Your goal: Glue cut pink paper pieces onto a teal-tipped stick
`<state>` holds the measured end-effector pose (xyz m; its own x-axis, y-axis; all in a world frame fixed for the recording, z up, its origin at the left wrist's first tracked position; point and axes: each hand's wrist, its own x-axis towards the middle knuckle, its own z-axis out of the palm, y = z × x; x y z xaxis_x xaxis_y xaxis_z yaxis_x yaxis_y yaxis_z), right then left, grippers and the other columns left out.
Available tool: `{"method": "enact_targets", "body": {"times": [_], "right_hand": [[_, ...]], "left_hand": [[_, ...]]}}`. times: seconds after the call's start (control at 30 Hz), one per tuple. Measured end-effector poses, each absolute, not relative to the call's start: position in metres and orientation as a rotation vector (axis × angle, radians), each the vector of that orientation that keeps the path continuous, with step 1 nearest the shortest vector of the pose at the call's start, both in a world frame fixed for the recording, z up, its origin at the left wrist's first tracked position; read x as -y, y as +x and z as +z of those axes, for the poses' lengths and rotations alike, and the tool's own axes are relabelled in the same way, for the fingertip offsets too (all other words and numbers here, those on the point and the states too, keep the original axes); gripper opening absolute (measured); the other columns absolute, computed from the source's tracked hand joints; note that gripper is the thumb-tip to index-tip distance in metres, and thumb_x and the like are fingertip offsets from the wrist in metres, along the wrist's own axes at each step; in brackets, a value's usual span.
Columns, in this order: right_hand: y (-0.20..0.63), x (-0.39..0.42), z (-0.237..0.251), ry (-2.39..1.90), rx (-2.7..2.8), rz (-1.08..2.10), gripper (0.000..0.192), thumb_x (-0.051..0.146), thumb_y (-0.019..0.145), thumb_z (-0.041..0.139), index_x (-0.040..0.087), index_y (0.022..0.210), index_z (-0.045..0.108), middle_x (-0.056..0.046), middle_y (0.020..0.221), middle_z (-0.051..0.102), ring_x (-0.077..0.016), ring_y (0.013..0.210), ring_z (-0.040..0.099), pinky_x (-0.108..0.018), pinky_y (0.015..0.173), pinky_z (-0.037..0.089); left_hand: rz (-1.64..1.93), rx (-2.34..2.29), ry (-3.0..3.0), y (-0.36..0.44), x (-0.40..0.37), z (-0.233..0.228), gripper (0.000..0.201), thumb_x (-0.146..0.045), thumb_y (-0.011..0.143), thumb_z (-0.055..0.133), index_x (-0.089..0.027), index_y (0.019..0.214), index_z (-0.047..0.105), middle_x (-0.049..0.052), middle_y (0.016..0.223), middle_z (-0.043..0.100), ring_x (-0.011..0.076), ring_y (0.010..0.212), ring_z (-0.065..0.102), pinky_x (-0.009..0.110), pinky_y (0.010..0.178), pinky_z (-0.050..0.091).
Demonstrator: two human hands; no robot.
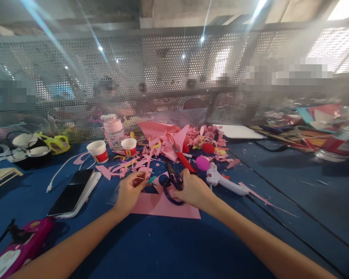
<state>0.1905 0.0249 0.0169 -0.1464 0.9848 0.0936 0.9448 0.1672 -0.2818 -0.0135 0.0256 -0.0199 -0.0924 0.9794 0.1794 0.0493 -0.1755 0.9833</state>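
Observation:
My left hand (pixel 130 193) is closed in a pinch around a thin pink paper strip (pixel 148 164) that points away from me. A small teal piece (pixel 151 179) shows at its fingertips; its kind is unclear. My right hand (pixel 193 190) is closed on the dark blue handle of a pair of scissors (pixel 166 193), whose blades point toward the scrap pile. Under both hands lies a flat sheet of pink paper (pixel 174 209). Just beyond the right hand are a red piece (pixel 186 162) and a purple oval (pixel 203 163).
Pink paper scraps (pixel 212 135) heap up before a perforated metal screen (pixel 163 58). A white glue gun (pixel 227 182) trails its cord rightward. On the left are paper cups (pixel 98 151), a bottle (pixel 113 130), a phone (pixel 71 192) and a magenta device (pixel 31 240).

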Motion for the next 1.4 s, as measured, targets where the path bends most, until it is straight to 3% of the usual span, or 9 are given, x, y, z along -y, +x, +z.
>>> {"method": "enact_targets", "body": {"times": [0.1, 0.27, 0.47, 0.73, 0.87, 1.03, 1.23, 1.4], "right_hand": [[0.194, -0.029, 0.015, -1.766, 2.110, 0.353, 0.027, 0.039, 0.072, 0.048, 0.014, 0.083, 0.045, -0.009, 0.073, 0.062, -0.0200, 0.067, 0.059, -0.025, 0.053, 0.035], [0.193, -0.028, 0.013, -1.753, 2.212, 0.006, 0.024, 0.035, 0.070, 0.052, 0.015, 0.080, 0.047, -0.011, 0.079, 0.061, -0.0257, 0.082, 0.056, -0.029, 0.063, 0.037], [0.189, -0.022, 0.017, -1.774, 2.365, -0.031, 0.022, 0.033, 0.080, 0.044, 0.013, 0.089, 0.048, -0.010, 0.073, 0.063, -0.0212, 0.067, 0.060, -0.026, 0.053, 0.033], [0.184, -0.010, 0.020, -1.744, 2.482, -0.263, 0.042, 0.047, 0.083, 0.038, 0.012, 0.084, 0.060, -0.014, 0.081, 0.066, -0.0278, 0.079, 0.061, -0.032, 0.063, 0.042], [0.185, -0.012, 0.016, -1.689, 2.624, -0.259, 0.031, 0.025, 0.087, 0.035, 0.011, 0.090, 0.062, -0.014, 0.082, 0.067, -0.0258, 0.078, 0.062, -0.031, 0.060, 0.041], [0.190, -0.020, 0.019, -1.610, 2.696, -0.253, 0.022, 0.009, 0.076, 0.046, 0.012, 0.089, 0.063, -0.012, 0.084, 0.067, -0.0248, 0.081, 0.060, -0.030, 0.064, 0.040], [0.194, -0.022, 0.025, -1.780, 2.490, -0.219, 0.033, 0.027, 0.088, 0.032, 0.012, 0.083, 0.061, -0.015, 0.080, 0.066, -0.0260, 0.080, 0.060, -0.031, 0.062, 0.040], [0.187, -0.017, 0.023, -1.842, 2.408, -0.058, 0.035, 0.039, 0.078, 0.044, 0.008, 0.085, 0.059, -0.017, 0.080, 0.064, -0.0294, 0.082, 0.059, -0.032, 0.061, 0.041]], "left_hand": [[1.429, -1.072, 1.145, -0.013, -0.030, -0.020, 0.028, -0.031, 0.062, 0.071, -0.016, 0.084, 0.062, 0.000, 0.073, 0.066, 0.0140, 0.065, 0.066, 0.022, 0.061, 0.052], [1.500, -0.915, 0.860, -0.011, -0.035, -0.021, 0.033, -0.026, 0.055, 0.076, -0.016, 0.082, 0.060, -0.002, 0.075, 0.065, 0.0150, 0.069, 0.067, 0.023, 0.066, 0.053], [1.488, -0.939, 0.832, -0.010, -0.035, -0.019, 0.032, -0.026, 0.053, 0.076, -0.015, 0.079, 0.060, -0.001, 0.071, 0.065, 0.0151, 0.066, 0.067, 0.022, 0.061, 0.052], [1.496, -0.959, 0.853, -0.011, -0.036, -0.020, 0.030, -0.025, 0.054, 0.075, -0.016, 0.079, 0.060, -0.001, 0.073, 0.065, 0.0142, 0.065, 0.067, 0.020, 0.058, 0.051], [1.492, -0.954, 0.870, -0.011, -0.036, -0.020, 0.029, -0.025, 0.055, 0.075, -0.015, 0.077, 0.061, -0.002, 0.071, 0.065, 0.0135, 0.063, 0.066, 0.021, 0.059, 0.051], [1.485, -0.987, 0.867, -0.010, -0.035, -0.018, 0.030, -0.027, 0.055, 0.076, -0.015, 0.078, 0.060, -0.002, 0.069, 0.065, 0.0125, 0.061, 0.065, 0.021, 0.058, 0.051], [1.479, -0.997, 0.865, -0.010, -0.033, -0.016, 0.032, -0.030, 0.054, 0.075, -0.014, 0.078, 0.060, -0.001, 0.068, 0.064, 0.0131, 0.062, 0.066, 0.020, 0.057, 0.050], [1.469, -0.982, 0.874, -0.010, -0.033, -0.018, 0.031, -0.030, 0.056, 0.075, -0.015, 0.078, 0.060, -0.002, 0.066, 0.064, 0.0116, 0.061, 0.065, 0.020, 0.059, 0.051]]}}
